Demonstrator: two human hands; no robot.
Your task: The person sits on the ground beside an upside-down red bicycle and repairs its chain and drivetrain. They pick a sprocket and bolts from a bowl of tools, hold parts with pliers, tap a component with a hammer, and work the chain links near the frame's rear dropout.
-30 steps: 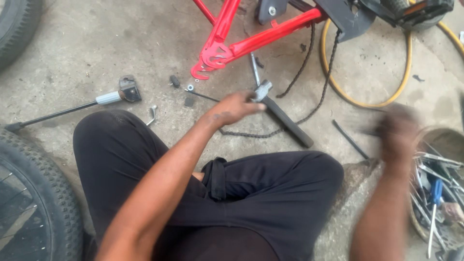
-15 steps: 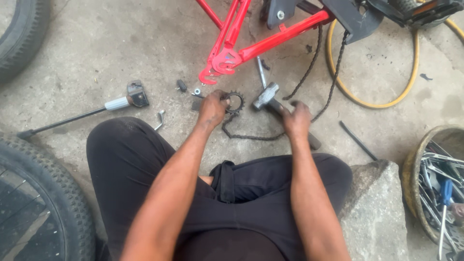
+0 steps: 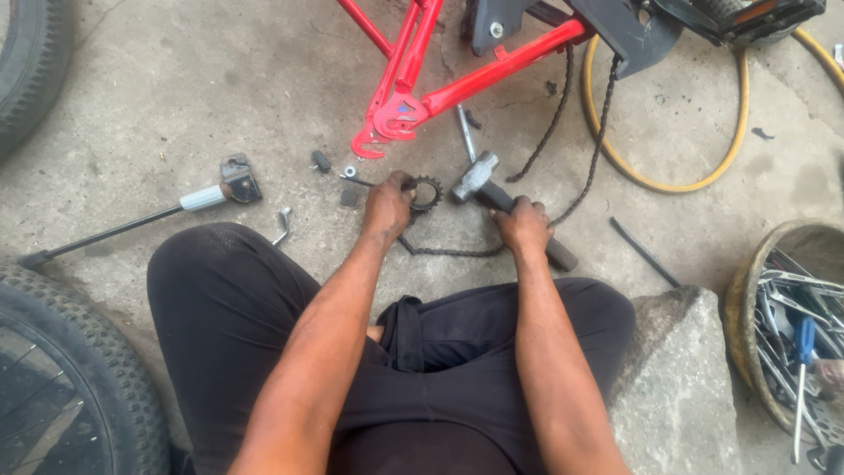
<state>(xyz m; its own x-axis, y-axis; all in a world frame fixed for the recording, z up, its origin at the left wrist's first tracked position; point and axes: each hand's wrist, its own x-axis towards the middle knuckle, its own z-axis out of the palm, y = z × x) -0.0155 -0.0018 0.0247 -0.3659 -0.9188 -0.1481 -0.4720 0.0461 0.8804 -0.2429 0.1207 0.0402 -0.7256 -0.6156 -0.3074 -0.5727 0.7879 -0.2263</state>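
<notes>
My left hand [image 3: 388,205] grips a small black toothed sprocket [image 3: 427,193] on the concrete floor, just below the rear dropout of a red bicycle frame [image 3: 420,98]. My right hand [image 3: 522,225] is closed around the dark handle of a hammer [image 3: 480,175], whose steel head lies close to the right of the sprocket. A black bicycle chain [image 3: 576,123] hangs from the frame and loops along the floor under both hands. I sit with legs in black trousers spread apart.
A hand pump [image 3: 204,199] lies at left with small bolts and parts [image 3: 321,161] nearby. Tyres [image 3: 61,378] sit at the left edge. A yellow hose [image 3: 668,180] curls at top right. A stone block [image 3: 677,369] and a basin of tools [image 3: 791,325] stand at right.
My right hand came in from the right and took hold of the hammer handle. My left hand settled onto the sprocket and holds it. The view has tilted slightly down.
</notes>
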